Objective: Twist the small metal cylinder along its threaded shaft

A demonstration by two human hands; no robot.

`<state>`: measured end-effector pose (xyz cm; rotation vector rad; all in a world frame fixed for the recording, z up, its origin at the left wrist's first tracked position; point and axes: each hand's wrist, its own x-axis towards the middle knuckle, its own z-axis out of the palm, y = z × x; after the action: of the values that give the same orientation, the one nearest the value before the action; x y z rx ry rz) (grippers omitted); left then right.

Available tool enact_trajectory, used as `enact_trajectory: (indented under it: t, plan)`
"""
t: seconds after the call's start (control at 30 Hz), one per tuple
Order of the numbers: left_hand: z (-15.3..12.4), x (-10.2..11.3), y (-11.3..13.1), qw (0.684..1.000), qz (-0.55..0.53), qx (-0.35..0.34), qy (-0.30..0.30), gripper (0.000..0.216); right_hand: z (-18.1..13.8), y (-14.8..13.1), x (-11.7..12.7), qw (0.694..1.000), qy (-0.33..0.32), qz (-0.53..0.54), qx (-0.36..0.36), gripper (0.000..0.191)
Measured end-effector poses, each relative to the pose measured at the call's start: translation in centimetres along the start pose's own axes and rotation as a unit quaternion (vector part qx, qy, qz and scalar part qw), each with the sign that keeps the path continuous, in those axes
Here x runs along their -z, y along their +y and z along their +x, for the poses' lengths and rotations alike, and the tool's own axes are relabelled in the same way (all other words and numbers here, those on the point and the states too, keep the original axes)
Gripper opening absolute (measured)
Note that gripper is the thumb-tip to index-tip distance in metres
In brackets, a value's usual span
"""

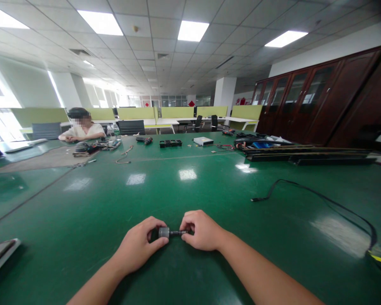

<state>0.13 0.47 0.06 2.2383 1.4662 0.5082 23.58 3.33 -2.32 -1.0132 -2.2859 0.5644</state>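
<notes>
Low on the green table (190,186), both my hands meet over a small part. My left hand (139,248) is closed around a short grey metal cylinder (164,232). A thin dark threaded rod (178,232) sticks out of the cylinder to the right. My right hand (200,231) pinches the rod's far end with closed fingers. The part rests on or just above the table top; I cannot tell which.
A black cable (320,199) snakes across the table at right. Long black bars (307,154) and tools lie at the far right. A person (81,129) sits at the far left beside small parts (98,146). A flat device (0,254) lies at the left edge.
</notes>
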Motion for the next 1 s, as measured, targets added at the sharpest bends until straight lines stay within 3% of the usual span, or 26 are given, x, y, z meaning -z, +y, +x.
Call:
enact_trajectory:
  t: [0.47,1.0]
  plan:
    - [0.1,0.1,0.1,1.0,-0.005,0.003,-0.002,0.027,-0.1,1.5,1.0,0.997,0.02,0.057,-0.051,0.01]
    - [0.2,-0.1,-0.4,1.0,-0.004,-0.002,-0.001,0.026,-0.1,0.1,0.1,0.999,-0.004,0.042,-0.004,0.012]
